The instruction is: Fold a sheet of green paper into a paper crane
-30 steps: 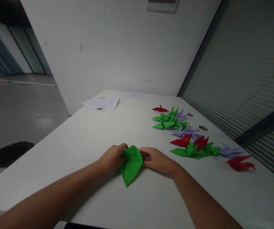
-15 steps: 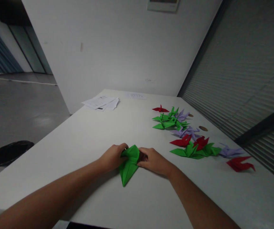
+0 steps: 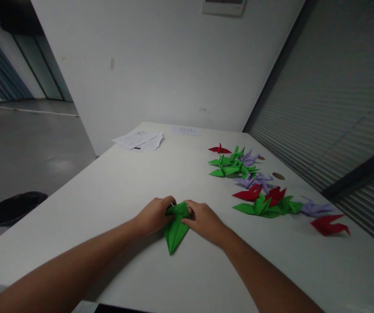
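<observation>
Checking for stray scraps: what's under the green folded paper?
The green folded paper lies on the white table. The left hand and right hand grip and cover its far end; anything beneath is hidden.

Pressing the green folded paper (image 3: 176, 228) flat on the white table (image 3: 115, 191): left hand (image 3: 154, 215) curled on its far left edge, right hand (image 3: 204, 221) on its far right edge, fingertips nearly meeting over its wide far end. Narrow tip pointing back toward the wearer. Right of the paper and beyond it, a loose row of green cranes (image 3: 227, 167), purple cranes (image 3: 255, 179) and red cranes (image 3: 255, 192). Well beyond the paper, to the left, a stack of white sheets (image 3: 138, 140).
</observation>
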Demonstrator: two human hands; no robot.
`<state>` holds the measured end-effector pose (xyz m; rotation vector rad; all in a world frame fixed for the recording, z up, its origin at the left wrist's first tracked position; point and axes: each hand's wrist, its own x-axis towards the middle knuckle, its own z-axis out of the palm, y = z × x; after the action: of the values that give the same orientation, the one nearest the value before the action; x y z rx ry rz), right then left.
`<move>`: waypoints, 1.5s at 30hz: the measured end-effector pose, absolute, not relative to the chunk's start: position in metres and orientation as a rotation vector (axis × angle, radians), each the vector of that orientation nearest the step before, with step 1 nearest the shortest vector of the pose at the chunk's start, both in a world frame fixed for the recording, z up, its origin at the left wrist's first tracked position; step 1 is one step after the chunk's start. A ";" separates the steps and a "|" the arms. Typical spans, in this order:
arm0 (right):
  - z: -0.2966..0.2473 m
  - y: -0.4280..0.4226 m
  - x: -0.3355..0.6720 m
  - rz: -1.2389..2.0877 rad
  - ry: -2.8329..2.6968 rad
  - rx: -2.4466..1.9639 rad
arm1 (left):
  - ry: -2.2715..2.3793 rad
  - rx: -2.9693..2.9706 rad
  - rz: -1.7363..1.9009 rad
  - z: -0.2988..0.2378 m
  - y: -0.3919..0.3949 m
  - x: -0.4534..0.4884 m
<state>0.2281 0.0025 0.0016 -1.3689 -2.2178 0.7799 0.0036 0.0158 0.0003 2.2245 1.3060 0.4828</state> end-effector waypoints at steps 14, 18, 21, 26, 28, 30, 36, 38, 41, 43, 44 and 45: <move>-0.008 0.013 0.226 0.624 -2.218 -1.277 | 1.365 2.197 0.433 0.001 0.016 0.004; -0.006 0.015 0.224 0.702 -2.084 -1.186 | 1.365 2.199 0.435 0.000 0.016 0.004; -0.002 0.016 0.223 0.768 -1.992 -1.100 | 1.361 2.203 0.447 -0.001 0.016 0.004; -0.002 0.016 0.224 0.808 -1.973 -1.127 | 1.356 2.201 0.449 -0.001 0.017 0.003; -0.004 0.015 0.226 0.811 -2.031 -1.199 | 1.353 2.202 0.455 -0.001 0.017 0.004; -0.005 0.014 0.227 0.787 -2.104 -1.280 | 1.347 2.204 0.460 -0.001 0.017 0.004; -0.002 0.009 0.226 0.657 -2.280 -1.323 | 1.350 2.200 0.447 -0.002 0.017 0.003; -0.002 0.007 0.226 0.679 -2.295 -1.298 | 1.341 2.211 0.453 -0.003 0.018 0.003; -0.005 0.008 0.226 0.690 -2.307 -1.280 | 1.332 2.221 0.470 -0.003 0.017 0.003; -0.007 0.009 0.226 0.682 -2.317 -1.283 | 1.329 2.223 0.467 -0.002 0.016 0.004; -0.008 0.010 0.226 0.677 -2.318 -1.289 | 1.326 2.222 0.464 -0.001 0.016 0.004; -0.009 0.011 0.226 0.673 -2.317 -1.299 | 1.320 2.218 0.464 -0.001 0.016 0.004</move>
<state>0.2264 0.0112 -0.0087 -1.2990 -2.3170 0.6727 0.0040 0.0160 -0.0006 2.2184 1.3198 0.4637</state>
